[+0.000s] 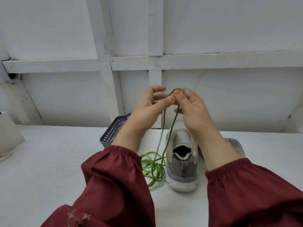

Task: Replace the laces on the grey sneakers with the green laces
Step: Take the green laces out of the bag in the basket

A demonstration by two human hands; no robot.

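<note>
A grey sneaker (182,163) stands on the white table, heel toward me, with no lace showing in it. Part of a second sneaker (235,145) lies behind my right forearm. A green lace (170,133) runs up from a loose green pile (153,167) left of the shoe to both raised hands. My right hand (191,105) pinches the top of the green lace, which loops over its fingertips. My left hand (151,102) pinches beside it at thumb and finger. A thin grey lace (161,130) hangs down from the left hand.
A dark grey mesh basket (111,132) sits at the back of the table behind my left forearm. A white box edge (9,133) stands at the far left. A white panelled wall (213,89) rises right behind the table.
</note>
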